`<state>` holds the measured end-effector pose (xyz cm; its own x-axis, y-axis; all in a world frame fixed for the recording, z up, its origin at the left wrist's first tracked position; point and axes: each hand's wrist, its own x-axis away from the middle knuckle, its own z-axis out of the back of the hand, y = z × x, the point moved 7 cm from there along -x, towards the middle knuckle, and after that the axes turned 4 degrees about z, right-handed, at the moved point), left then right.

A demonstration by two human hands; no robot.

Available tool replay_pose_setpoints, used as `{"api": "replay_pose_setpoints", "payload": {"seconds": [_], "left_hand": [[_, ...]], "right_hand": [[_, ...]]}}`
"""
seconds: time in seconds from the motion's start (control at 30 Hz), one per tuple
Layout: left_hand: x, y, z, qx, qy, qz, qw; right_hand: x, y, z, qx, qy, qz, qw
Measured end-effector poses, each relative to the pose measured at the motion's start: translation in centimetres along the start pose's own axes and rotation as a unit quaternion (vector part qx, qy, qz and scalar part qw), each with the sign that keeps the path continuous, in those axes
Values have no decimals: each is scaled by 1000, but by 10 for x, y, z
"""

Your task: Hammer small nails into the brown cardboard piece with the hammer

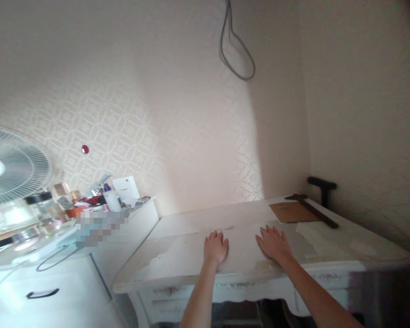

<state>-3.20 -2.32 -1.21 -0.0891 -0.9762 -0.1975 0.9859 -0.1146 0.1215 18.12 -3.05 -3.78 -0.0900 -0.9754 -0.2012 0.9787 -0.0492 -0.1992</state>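
Both my hands lie palm down on the top of a worn white desk [177, 269] with peeling paint. My left hand [215, 247] rests flat near the desk's middle, fingers stretched toward the wall and holding nothing. My right hand [274, 243] lies flat a little to the right, fingers spread, also holding nothing. A brown flat board [293, 212] lies beyond my right hand, apart from it, with a dark long tool [314, 212] beside it.
A white cabinet [71, 291] with a black handle stands at the left, crowded with bottles and jars [105, 196]. A fan [10, 166] is at the far left. A grey cable loop [237, 50] hangs on the patterned wall. A dark handle [323, 187] stands at the corner.
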Motion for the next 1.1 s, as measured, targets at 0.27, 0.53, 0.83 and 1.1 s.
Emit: {"api": "replay_pose_setpoints", "payload": {"seconds": [0.27, 0.53, 0.83, 1.1], "left_hand": [[-2, -2, -3, 2, -3, -1, 1000], [-1, -1, -1, 2, -7, -2, 1000], [-1, -1, -2, -1, -7, -2, 1000], [1, 0, 0, -6, -11, 1, 1000]], "right_hand": [[0, 0, 0, 7, 9, 5, 1000], [-1, 1, -2, 4, 6, 1, 1000], [0, 0, 0, 2, -1, -1, 1000], [0, 0, 0, 6, 0, 2, 1000]]}}
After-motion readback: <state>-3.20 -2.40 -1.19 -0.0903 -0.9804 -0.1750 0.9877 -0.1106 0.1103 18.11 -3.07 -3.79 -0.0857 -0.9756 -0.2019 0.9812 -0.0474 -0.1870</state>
